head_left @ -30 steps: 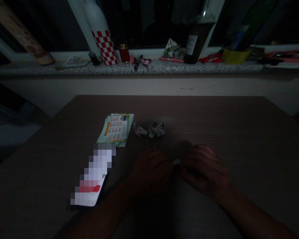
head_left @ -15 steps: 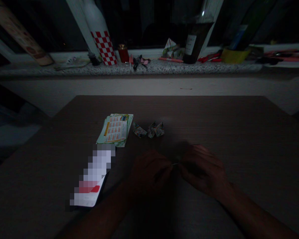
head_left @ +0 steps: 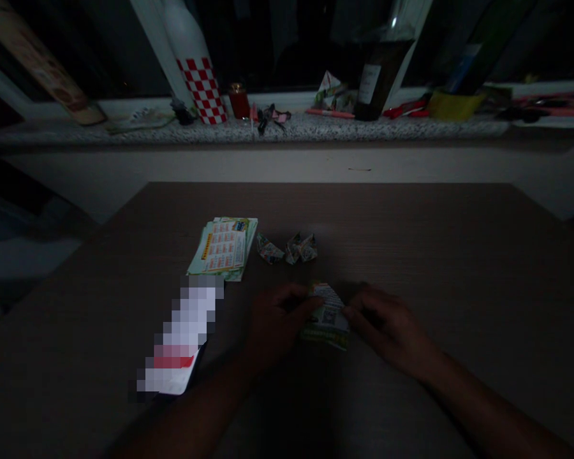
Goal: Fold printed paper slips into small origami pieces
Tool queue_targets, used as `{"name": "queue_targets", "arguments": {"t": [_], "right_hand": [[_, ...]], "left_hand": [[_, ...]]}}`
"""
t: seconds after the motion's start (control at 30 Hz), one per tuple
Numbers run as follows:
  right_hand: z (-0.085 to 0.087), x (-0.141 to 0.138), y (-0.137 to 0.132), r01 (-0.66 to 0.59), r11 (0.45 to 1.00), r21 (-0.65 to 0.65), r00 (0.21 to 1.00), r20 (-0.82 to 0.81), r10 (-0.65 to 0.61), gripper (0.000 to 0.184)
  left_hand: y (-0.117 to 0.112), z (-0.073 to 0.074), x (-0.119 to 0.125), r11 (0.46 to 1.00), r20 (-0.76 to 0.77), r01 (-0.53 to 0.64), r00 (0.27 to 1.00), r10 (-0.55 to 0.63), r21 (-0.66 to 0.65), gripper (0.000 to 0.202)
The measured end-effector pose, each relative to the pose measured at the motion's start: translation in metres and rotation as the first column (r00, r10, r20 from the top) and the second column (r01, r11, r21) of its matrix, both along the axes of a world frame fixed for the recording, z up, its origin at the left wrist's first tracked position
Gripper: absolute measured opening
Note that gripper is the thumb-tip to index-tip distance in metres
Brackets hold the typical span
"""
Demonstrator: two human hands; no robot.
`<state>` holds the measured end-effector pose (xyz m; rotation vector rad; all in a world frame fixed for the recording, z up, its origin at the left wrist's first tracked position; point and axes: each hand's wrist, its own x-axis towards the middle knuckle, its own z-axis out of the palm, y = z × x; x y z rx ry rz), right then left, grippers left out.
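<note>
Bearing dark print, the paper (head_left: 331,313) looks green-edged.

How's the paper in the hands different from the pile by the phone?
The held paper is in the left hand and right hand; the paper pile lies on the table. The held paper shows a greyish square patch; the paper pile's top sheet shows rows of orange print. The held paper looks dimmer than the paper pile. Both show some green.

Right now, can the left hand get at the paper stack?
Likely yes: the paper stack lies beyond the left hand, with nothing visible between them, though that hand is pinching a printed sheet.
</note>
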<state>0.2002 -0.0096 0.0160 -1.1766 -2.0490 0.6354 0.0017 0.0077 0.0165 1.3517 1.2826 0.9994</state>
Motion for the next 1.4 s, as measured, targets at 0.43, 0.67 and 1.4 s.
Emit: {"name": "queue_targets", "arguments": {"t": [0.43, 0.67, 1.4], "right_hand": [[-0.012, 0.004, 0.003, -0.030, 0.995, 0.090, 0.995, -0.093, 0.039, 0.007], [-0.017, 0.005, 0.003, 0.147, 0.985, -0.090, 0.972, -0.171, -0.161, 0.008], [-0.012, 0.000, -0.001, 0.119, 0.976, 0.185, 0.993, -0.025, -0.117, 0.011]], "left_hand": [[0.003, -0.008, 0.001, 0.957, -0.228, 0.275, 0.941, -0.250, 0.087, 0.025], [0.001, -0.002, -0.014, 0.787, -0.537, 0.468, 0.816, -0.212, 0.401, 0.051], [-0.003, 0.007, -0.012, 0.467, -0.812, 0.792, 0.538, -0.227, 0.393, 0.021]]}}
